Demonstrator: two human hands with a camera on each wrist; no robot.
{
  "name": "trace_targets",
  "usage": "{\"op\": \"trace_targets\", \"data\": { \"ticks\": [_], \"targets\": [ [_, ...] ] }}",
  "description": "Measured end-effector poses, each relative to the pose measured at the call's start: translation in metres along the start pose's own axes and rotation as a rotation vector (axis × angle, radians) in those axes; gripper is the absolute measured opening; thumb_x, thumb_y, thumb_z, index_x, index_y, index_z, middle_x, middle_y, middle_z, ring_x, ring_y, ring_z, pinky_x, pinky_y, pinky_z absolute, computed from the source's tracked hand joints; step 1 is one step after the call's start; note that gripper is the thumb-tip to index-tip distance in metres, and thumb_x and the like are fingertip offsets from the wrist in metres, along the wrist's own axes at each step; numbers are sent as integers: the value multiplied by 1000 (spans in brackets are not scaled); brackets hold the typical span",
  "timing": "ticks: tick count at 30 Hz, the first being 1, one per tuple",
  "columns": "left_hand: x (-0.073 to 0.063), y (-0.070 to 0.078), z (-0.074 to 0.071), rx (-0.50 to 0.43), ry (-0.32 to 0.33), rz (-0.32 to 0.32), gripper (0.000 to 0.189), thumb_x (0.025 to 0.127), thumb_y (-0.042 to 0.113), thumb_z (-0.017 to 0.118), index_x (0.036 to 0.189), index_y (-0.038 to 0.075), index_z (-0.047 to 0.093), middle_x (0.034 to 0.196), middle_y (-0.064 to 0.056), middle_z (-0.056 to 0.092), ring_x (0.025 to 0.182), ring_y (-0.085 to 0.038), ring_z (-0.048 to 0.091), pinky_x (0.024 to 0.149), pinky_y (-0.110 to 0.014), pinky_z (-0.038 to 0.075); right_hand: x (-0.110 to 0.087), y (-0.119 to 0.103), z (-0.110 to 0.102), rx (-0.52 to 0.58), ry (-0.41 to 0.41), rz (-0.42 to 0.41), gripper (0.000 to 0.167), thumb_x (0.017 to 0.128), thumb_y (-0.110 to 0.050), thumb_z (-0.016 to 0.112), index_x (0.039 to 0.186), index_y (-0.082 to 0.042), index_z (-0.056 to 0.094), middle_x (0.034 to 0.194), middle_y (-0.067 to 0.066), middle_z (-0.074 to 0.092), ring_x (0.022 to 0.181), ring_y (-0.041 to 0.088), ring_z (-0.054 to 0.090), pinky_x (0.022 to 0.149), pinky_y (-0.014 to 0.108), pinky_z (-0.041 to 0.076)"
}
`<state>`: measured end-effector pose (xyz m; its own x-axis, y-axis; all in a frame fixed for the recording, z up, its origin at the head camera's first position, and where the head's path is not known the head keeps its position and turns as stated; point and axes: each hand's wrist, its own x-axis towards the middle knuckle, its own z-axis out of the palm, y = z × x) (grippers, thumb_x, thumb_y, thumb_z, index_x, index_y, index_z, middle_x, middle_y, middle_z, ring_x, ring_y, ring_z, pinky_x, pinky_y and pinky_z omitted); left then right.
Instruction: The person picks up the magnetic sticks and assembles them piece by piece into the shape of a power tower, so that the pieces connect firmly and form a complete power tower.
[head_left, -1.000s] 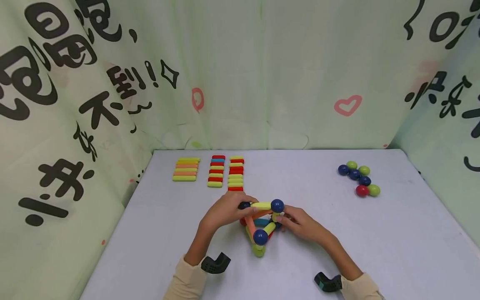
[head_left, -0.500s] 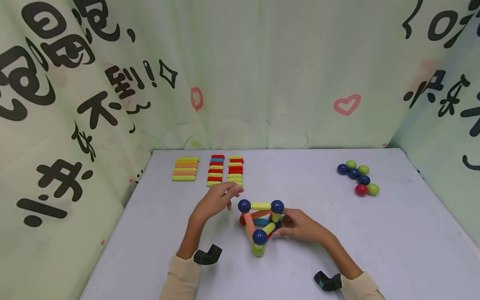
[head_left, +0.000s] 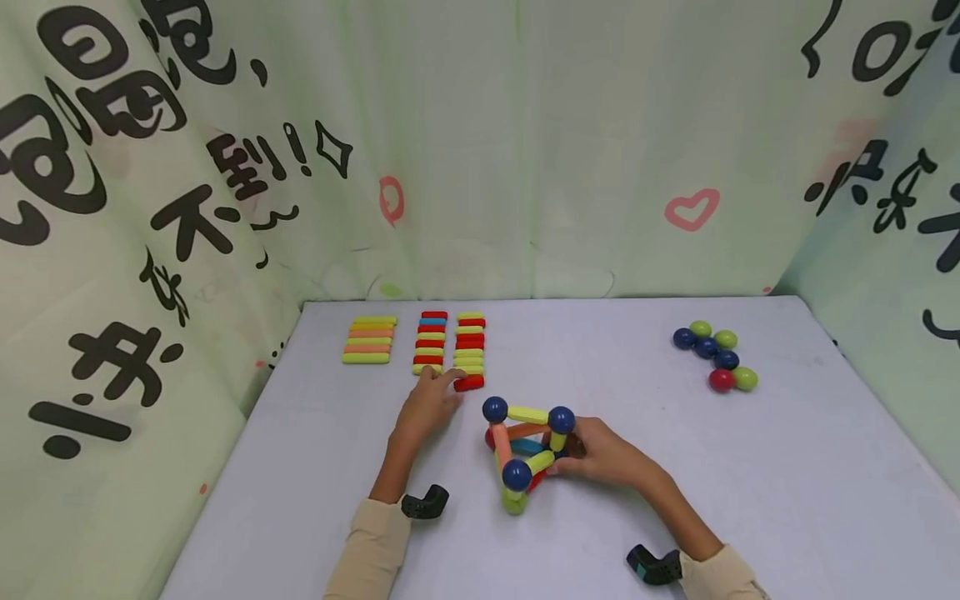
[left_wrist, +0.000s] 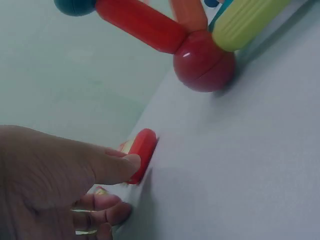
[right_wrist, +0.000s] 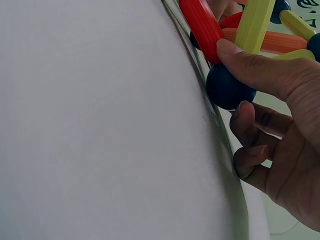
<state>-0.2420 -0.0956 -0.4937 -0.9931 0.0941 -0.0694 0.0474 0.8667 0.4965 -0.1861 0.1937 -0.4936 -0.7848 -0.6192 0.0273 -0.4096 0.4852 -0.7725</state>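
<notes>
A frame of building rods and balls stands in the middle of the table, with blue balls at its top corners. Its red ball rests on the table in the left wrist view. My right hand grips the frame at a lower blue ball, its thumb on the ball and rod ends. To the left, my left hand pinches a red rod at the near end of the right-hand rod row; the index finger is partly hidden behind it.
Rows of yellow, orange, red and blue rods lie at the back left. Several loose blue, green and red balls lie at the back right. A printed curtain borders the table behind and at the sides.
My left hand has let go of the frame's top left and moved left to the red rod, which has tilted slightly. The right hand stays at the frame, its fingers lower; the frame has turned slightly.
</notes>
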Motion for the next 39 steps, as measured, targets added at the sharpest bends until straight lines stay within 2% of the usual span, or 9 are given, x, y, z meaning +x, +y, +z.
{"op": "trace_targets", "data": {
  "ticks": [4,11,13,15,19,22,26,33,39],
  "targets": [
    [-2,8,3,28,9,-20,29,86,28,75,113,20,68,108,-10,50,88,-19,54,70,-29,54,-2,2,-3,-54,57,75,39,82,-32,79,110,-11,60,89,-3,63,76,9,52,66,22,47],
    [-7,17,8,40,45,35,24,84,28,77,103,16,69,95,-6,52,85,-15,52,68,-25,51,-4,3,-8,-130,172,137,34,81,-26,80,100,-5,60,75,-2,56,66,10,48,56,22,40],
    [-8,19,7,-57,51,34,23,85,26,76,102,13,68,91,-5,54,83,-15,52,67,-25,50,-4,3,-8,-149,192,154,37,80,-26,80,102,-4,61,78,-1,59,69,10,50,58,21,42],
    [-10,22,3,-228,36,27,25,87,28,74,104,10,68,92,-5,59,85,-15,54,70,-25,51,-4,3,-8,-162,203,168,43,80,-27,80,109,-2,61,86,2,65,75,10,55,64,21,47],
    [-13,36,-9,-695,-70,-39,32,90,35,70,110,10,68,99,-6,67,90,-17,58,81,-32,54,-3,2,-7,-167,217,192,53,80,-29,80,119,0,59,101,8,70,86,14,61,75,25,54],
    [-17,48,-18,-889,-166,-53,33,90,37,69,110,10,68,98,-6,69,91,-19,61,83,-35,53,-3,2,-7,-166,223,179,54,80,-27,81,119,1,59,100,9,70,85,15,61,74,27,54],
    [-23,58,-22,-893,-235,-26,33,91,36,68,109,8,67,95,-9,69,91,-21,62,81,-34,51,-2,1,-7,-160,228,157,55,80,-26,80,122,2,58,103,10,70,85,14,61,75,27,54],
    [-26,65,-13,-899,-212,-65,33,93,36,66,111,9,66,94,-7,69,85,-16,60,79,-32,49,-4,2,-8,-145,218,148,56,81,-27,80,123,2,58,105,10,70,87,14,62,77,26,55],
    [-25,69,-1,-916,-216,-87,35,93,37,66,113,9,67,91,-2,70,82,-16,56,72,-26,47,-5,3,-8,-164,212,118,40,81,-28,80,106,-4,60,85,1,63,73,9,53,63,22,47]
  ]
}}
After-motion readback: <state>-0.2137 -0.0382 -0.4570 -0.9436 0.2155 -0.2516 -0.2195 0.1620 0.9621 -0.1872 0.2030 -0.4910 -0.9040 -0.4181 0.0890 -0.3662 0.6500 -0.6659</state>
